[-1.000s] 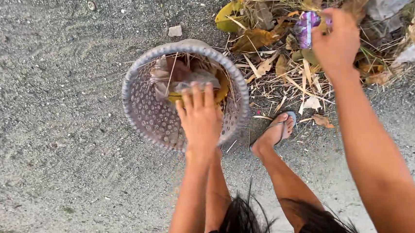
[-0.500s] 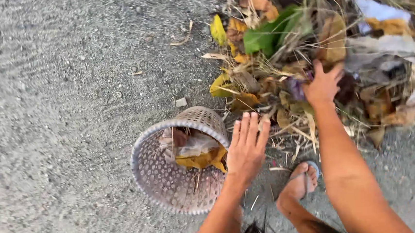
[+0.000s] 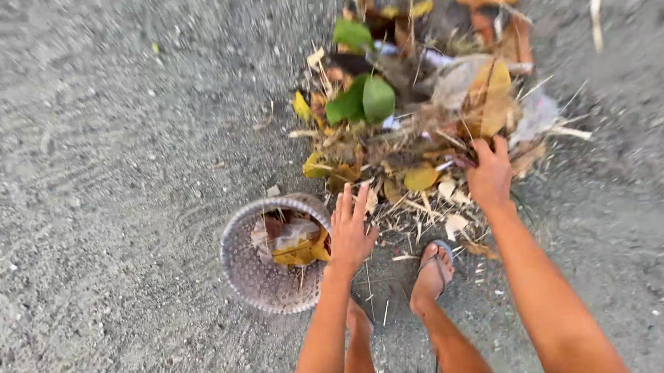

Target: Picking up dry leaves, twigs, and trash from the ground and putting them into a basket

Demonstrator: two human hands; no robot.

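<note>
A round perforated grey basket stands on sandy ground, holding yellow leaves and crumpled scraps. My left hand hovers flat, fingers spread, over the basket's right rim, between it and the litter, holding nothing. My right hand reaches into the near edge of a pile of dry leaves, straw and scraps; its fingertips press into the litter, and whether they grip anything is hidden.
My right foot in a sandal stands just below the pile, the other foot partly hidden behind my left arm. Green leaves lie in the pile's middle. Grey sand surrounds everything.
The view pulled back and the whole pile came into sight. My left hand left the basket's inside and moved right toward the pile. My right hand lowered into the litter.
</note>
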